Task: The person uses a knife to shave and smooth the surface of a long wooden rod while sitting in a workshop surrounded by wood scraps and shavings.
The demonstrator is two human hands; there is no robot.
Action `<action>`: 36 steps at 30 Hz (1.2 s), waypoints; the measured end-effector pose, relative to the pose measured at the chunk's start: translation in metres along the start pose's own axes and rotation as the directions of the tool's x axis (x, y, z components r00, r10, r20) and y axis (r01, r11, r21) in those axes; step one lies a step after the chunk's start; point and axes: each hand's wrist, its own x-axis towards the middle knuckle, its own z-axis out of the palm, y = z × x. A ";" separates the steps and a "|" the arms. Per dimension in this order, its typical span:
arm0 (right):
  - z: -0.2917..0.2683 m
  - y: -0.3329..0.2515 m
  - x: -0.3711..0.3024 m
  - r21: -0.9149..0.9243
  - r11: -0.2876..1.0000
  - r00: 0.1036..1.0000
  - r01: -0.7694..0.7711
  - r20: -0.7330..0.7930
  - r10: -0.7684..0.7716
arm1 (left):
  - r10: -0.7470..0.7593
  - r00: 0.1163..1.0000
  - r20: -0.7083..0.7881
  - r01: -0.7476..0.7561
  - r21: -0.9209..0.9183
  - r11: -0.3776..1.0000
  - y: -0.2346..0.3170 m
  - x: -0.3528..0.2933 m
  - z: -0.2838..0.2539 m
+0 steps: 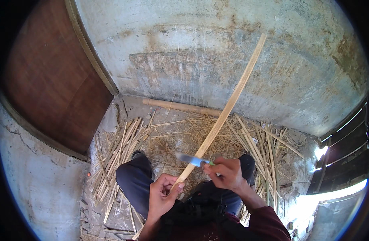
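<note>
A long, flat bamboo strip (228, 108) slants up from my lap toward the far wall. Its near end is pinched between the thumb and fingers of my left hand (164, 193). My right hand (225, 173) is closed round the handle of a knife (192, 160), of which only a bit of green shows. The knife's blade lies across the strip a little beyond my left hand, pointing left, and is slightly blurred. Whether the edge is cutting into the strip, I cannot tell.
Piles of split bamboo strips lie left (122, 154) and right (268, 156) of my legs. Thin shavings (180, 138) cover the floor between them. A bamboo pole (180, 106) rests along the foot of the stained wall (184, 60). A brown door panel (56, 76) stands at the left.
</note>
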 end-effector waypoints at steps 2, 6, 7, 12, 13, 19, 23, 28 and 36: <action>-0.001 0.009 0.002 0.001 1.000 0.998 0.002 -0.060 -0.002 | -0.010 1.000 0.003 0.010 0.006 1.000 -0.002 -0.002 -0.004; -0.002 0.011 0.003 0.050 0.998 0.996 -0.023 -0.090 0.028 | -0.059 0.997 0.045 0.063 -0.083 0.995 -0.003 -0.005 -0.010; -0.003 0.007 0.002 0.053 0.999 1.000 0.009 -0.026 -0.008 | -0.060 0.997 0.048 0.064 -0.084 0.994 -0.004 -0.004 -0.010; -0.002 -0.008 0.001 0.057 0.998 0.998 0.006 0.064 -0.010 | -0.037 0.998 0.042 0.039 -0.055 0.998 -0.005 -0.003 -0.007; -0.002 -0.008 0.002 0.041 0.999 0.999 0.000 0.046 -0.001 | -0.037 0.998 0.041 0.040 -0.053 0.998 -0.005 -0.004 -0.008; -0.014 0.013 0.013 0.069 0.995 0.979 -0.074 -0.187 0.086 | 0.000 0.999 0.040 0.001 -0.024 1.000 -0.005 -0.010 -0.012; -0.015 0.012 0.011 0.093 0.993 0.987 -0.076 -0.134 0.088 | 0.054 0.999 -0.003 -0.054 0.046 0.997 -0.006 -0.011 -0.008; -0.006 -0.006 0.005 0.055 0.997 0.999 -0.049 0.013 0.049 | 0.078 0.997 -0.008 -0.077 0.092 0.993 -0.006 -0.010 -0.007; -0.021 0.016 0.014 0.075 0.993 0.980 -0.087 -0.175 0.099 | 0.088 0.996 0.014 -0.089 0.176 0.980 -0.009 -0.015 -0.015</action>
